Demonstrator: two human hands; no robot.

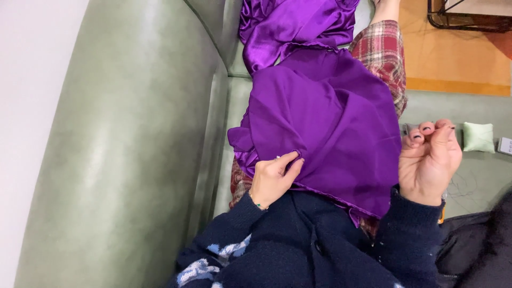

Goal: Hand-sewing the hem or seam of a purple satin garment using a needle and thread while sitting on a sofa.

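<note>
Purple satin fabric (pixel 325 112) lies spread across the person's lap, over plaid trousers (pixel 381 50), and runs on toward the far end of the green leather sofa (pixel 128 138), where it bunches in shiny folds. Left hand (pixel 273 178) sits at the near left edge of the fabric, thumb and fingers pinched shut on a fold of the cloth close to its hem. Right hand (pixel 429 160) is held just off the fabric's right edge, raised, fingers curled in against the thumb; whether it grips a needle or thread cannot be told, though a fine dark line shows near the fingertips. The two hands are well apart, with the broad middle of the fabric between them. Both wrists come out of dark navy knitted sleeves (pixel 410 234). A small pale green cushion (pixel 478 137) rests on the sofa seat, to the right of the right hand and apart from it. An orange rug (pixel 453 58) covers the floor beyond the sofa, with a black metal frame (pixel 464 18) standing on it.
</note>
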